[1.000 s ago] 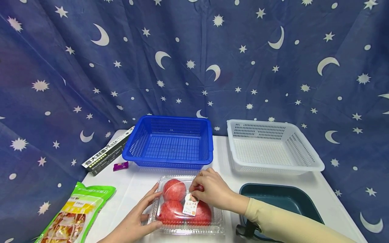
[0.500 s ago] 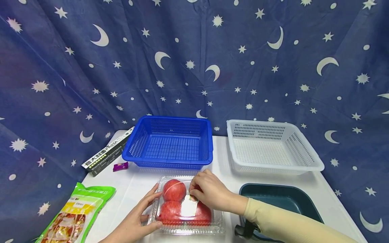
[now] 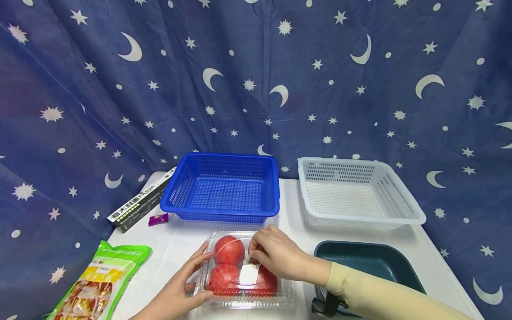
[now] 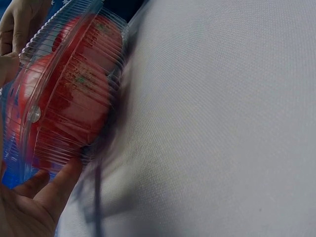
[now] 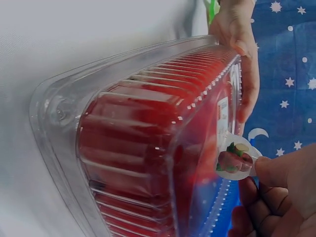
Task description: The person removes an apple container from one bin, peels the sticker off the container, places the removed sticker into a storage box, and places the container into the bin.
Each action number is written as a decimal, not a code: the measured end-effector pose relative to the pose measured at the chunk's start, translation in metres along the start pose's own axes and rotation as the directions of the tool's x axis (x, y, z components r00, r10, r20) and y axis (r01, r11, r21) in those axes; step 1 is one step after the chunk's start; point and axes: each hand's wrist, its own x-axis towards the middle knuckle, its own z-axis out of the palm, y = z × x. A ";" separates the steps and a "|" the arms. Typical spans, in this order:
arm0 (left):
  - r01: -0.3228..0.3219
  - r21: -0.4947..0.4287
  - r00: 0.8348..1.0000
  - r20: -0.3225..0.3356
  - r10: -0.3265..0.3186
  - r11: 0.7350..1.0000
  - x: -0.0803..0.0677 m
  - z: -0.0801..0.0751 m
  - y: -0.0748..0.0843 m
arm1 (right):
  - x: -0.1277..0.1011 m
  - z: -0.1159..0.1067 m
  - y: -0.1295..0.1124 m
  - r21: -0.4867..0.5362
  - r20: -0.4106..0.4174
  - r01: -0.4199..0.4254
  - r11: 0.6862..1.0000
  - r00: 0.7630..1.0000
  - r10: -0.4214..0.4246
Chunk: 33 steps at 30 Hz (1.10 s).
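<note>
A clear plastic clamshell box of round red fruits, probably apples, stands on the white table in the head view. My left hand holds the box at its left end, a finger along the lid's edge and the thumb at the front corner. Above the lid my right hand pinches the rounded top of a white label between thumb and finger. In the right wrist view the label's fruit picture stands up from the lid, while its lower part lies against it. The right hand hides part of the fruit.
Behind the box stand a blue basket and a white basket. A dark teal pan lies to the right, under the right sleeve. At left are a pasta box, a purple-wrapped sweet and a green food bag.
The label's printed face has tilted and now shows as bright white in the head view, its top lifted by my right hand. The left hand and the box have stayed in place.
</note>
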 end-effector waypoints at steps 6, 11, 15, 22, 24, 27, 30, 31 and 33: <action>-0.044 -0.003 0.999 0.000 0.044 0.999 0.000 0.000 -0.003 | 0.000 -0.005 -0.002 0.039 0.012 0.009 0.999 1.000 -0.010; -0.046 -0.004 0.999 0.003 0.046 0.999 0.000 0.000 -0.003 | -0.001 -0.008 -0.003 0.079 0.030 -0.005 0.997 1.000 0.002; -0.046 -0.006 0.999 0.003 0.046 0.999 0.000 0.000 -0.003 | -0.001 -0.011 -0.004 0.121 0.038 -0.012 0.993 0.999 0.007; -0.056 -0.015 0.998 0.007 0.056 0.998 -0.001 0.000 -0.003 | -0.002 -0.021 -0.007 0.194 0.035 -0.040 0.980 0.999 0.034; -0.056 -0.019 0.998 0.010 0.056 0.998 0.000 0.000 -0.003 | -0.002 -0.027 -0.006 0.216 0.023 -0.064 0.974 0.998 0.061; -0.058 -0.025 0.998 0.009 0.058 0.998 -0.001 0.001 -0.003 | -0.002 -0.037 -0.004 0.231 -0.008 -0.083 0.969 0.996 0.088; -0.054 -0.023 0.998 0.007 0.054 0.998 -0.001 0.001 -0.003 | -0.004 -0.045 0.001 0.243 -0.017 -0.109 0.964 0.993 0.117; -0.052 -0.023 0.999 0.005 0.052 0.998 -0.001 0.001 -0.003 | -0.005 -0.047 0.003 0.251 -0.013 -0.116 0.961 0.992 0.123; -0.045 -0.019 0.999 0.004 0.045 0.999 -0.001 0.001 -0.003 | -0.008 -0.052 0.008 0.272 -0.002 -0.132 0.953 0.990 0.138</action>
